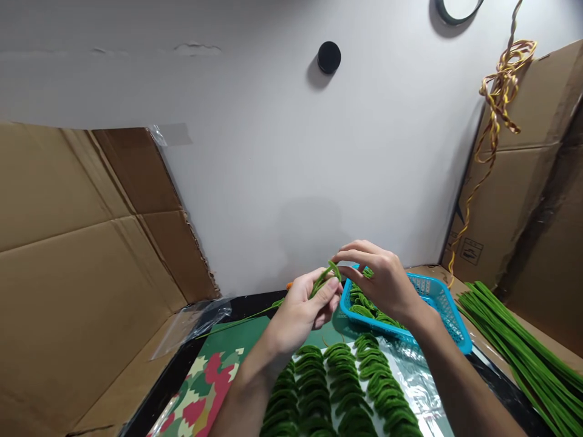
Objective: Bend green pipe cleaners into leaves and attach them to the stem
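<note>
My left hand [310, 300] is closed around a green fuzzy pipe cleaner [322, 280], thumb pressed on it, its upper end bent over in a small loop. A thin green strand [246, 318] trails leftward from behind this hand. My right hand [382, 273] meets the bent end with thumb and forefinger in a pinch, the other fingers curled above. Below the hands, several rows of curved green fuzzy pieces [341, 370] lie on a white sheet. Under my right wrist stands a blue plastic basket [455, 321] with more green pieces [362, 303] at its left end.
A bundle of long green pipe cleaners [523, 346] lies at the right. Cardboard walls [82, 243] flank the work area, with a white wall behind. A clear plastic bag [191, 325] rests at the left, near a green mat [223, 349]. Twisted yellow-brown wire [501, 91] hangs at upper right.
</note>
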The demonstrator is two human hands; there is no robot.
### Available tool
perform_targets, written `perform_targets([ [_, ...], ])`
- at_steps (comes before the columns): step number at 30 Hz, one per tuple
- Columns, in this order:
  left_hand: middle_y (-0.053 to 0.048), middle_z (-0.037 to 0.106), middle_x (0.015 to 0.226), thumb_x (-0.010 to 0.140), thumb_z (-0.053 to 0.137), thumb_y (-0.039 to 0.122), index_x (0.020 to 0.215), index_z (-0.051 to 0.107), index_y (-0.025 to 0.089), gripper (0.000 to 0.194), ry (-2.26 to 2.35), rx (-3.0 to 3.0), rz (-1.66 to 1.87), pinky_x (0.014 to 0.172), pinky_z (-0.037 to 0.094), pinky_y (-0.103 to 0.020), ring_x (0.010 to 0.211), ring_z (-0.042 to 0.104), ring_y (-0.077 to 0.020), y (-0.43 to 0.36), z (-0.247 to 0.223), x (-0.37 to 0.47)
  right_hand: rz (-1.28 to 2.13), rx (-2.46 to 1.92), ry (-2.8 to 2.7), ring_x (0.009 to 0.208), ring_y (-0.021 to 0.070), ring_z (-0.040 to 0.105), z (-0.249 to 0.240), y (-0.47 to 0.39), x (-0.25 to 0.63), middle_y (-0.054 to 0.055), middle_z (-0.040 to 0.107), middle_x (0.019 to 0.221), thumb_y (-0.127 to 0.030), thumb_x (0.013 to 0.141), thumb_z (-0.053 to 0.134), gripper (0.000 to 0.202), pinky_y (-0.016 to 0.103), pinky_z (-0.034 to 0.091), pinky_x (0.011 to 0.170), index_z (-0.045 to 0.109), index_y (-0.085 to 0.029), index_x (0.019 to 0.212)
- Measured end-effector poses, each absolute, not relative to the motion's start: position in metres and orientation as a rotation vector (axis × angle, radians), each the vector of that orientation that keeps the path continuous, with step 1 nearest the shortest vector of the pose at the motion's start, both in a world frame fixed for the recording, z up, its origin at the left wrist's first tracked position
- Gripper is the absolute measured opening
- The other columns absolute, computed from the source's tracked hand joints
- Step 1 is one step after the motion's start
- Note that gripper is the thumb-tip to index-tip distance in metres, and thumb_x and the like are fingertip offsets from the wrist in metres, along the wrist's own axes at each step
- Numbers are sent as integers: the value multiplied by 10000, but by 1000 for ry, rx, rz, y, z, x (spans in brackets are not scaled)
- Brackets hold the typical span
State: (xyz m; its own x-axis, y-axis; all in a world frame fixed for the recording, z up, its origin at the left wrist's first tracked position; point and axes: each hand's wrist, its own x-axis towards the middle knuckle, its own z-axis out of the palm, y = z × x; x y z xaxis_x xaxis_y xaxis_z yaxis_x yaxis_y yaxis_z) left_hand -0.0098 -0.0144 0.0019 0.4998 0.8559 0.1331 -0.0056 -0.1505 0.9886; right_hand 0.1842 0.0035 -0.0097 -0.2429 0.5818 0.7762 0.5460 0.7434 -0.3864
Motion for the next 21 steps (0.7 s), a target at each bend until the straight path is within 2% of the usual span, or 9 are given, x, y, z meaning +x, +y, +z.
perform_targets([
  [7, 82, 426, 641, 930, 699, 600, 913, 574, 172, 446, 924, 1568, 1133, 445, 231, -173, 497, 310, -53, -9, -3, -9, 70, -930, -1929, 736, 144, 626, -10, 0, 178, 14, 726, 885, -249, 1025, 672, 115, 270, 439, 642, 726, -225, 927],
  [11, 66, 454, 665, 995, 640, 540, 903, 583, 176, 380, 983, 1674, 1264, 466, 303, -183, 517, 378, -63, -12, -4, -7, 179, -880, -1904, 723, 132, 619, -8, -6, 175, 2, 699, 849, -251, 1014, 672, 115, 260, 445, 644, 699, -217, 908],
  [15, 51, 521, 719, 996, 656, 508, 982, 629, 174, 336, 1018, 1671, 1306, 441, 300, -192, 476, 399, -50, -16, -3, -7, 181, -857, -1875, 688, 125, 605, -5, -9, 174, -1, 688, 813, -251, 1008, 665, 123, 263, 446, 641, 701, -211, 897],
  [18, 43, 548, 724, 974, 692, 490, 993, 652, 169, 323, 1000, 1662, 1296, 427, 294, -195, 461, 413, -49, -18, -1, -7, 193, -897, -1854, 660, 132, 587, -2, -10, 174, 8, 689, 778, -334, 1018, 662, 207, 272, 420, 614, 714, -210, 860],
  [21, 58, 502, 646, 979, 688, 485, 988, 668, 173, 313, 961, 1698, 1229, 437, 301, -190, 471, 402, -61, -20, 1, -6, 241, -930, -1851, 618, 127, 541, -1, -11, 173, 6, 663, 703, -458, 1043, 620, 383, 273, 380, 588, 706, -203, 771],
])
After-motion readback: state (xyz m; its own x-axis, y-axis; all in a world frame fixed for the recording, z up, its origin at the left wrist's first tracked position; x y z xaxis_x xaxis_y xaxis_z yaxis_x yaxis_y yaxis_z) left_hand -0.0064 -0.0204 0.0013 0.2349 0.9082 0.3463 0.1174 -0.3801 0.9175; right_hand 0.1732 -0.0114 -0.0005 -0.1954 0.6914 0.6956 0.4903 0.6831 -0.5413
